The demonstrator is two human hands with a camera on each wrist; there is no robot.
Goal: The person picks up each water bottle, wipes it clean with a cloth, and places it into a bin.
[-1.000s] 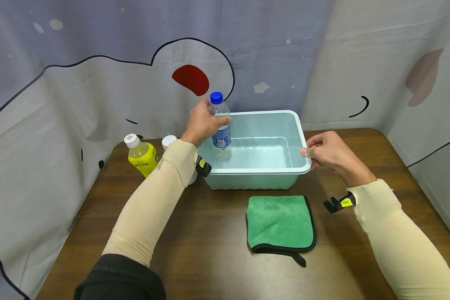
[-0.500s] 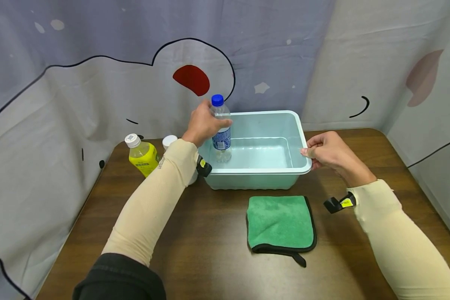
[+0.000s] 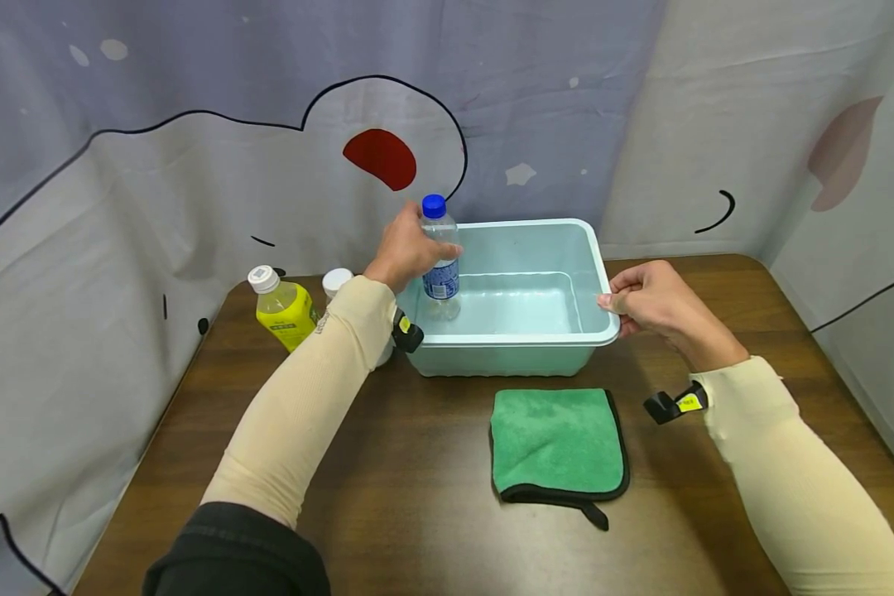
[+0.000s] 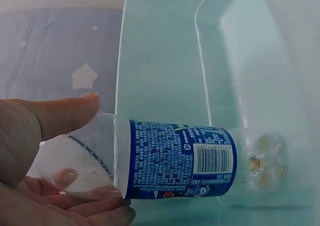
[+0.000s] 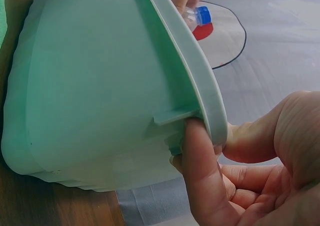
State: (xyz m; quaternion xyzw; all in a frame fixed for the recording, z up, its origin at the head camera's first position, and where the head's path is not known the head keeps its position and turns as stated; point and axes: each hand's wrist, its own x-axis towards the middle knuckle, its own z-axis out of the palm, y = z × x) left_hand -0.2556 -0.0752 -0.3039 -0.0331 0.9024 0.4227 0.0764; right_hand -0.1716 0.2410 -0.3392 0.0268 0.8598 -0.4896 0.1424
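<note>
My left hand (image 3: 408, 248) grips a clear plastic bottle (image 3: 441, 280) by its upper part. The bottle stands upright, with a blue cap and a blue label, inside the left end of a pale green plastic tub (image 3: 517, 340). In the left wrist view, thumb and fingers lie on either side of the bottle (image 4: 182, 161), and its bumpy base is close over the tub floor. My right hand (image 3: 659, 313) pinches the tub's right rim. The right wrist view shows the thumb (image 5: 252, 138) on the rim and a finger curled beneath it.
A yellow bottle (image 3: 286, 314) with a white cap stands left of the tub. Beside it, a white-capped container (image 3: 337, 280) is mostly hidden behind my left forearm. A folded green cloth (image 3: 555, 443) lies in front of the tub. A printed curtain (image 3: 536, 124) hangs behind the table.
My left hand has lowered the bottle slightly into the tub, so its cap sits lower now. The right hand keeps its place on the rim.
</note>
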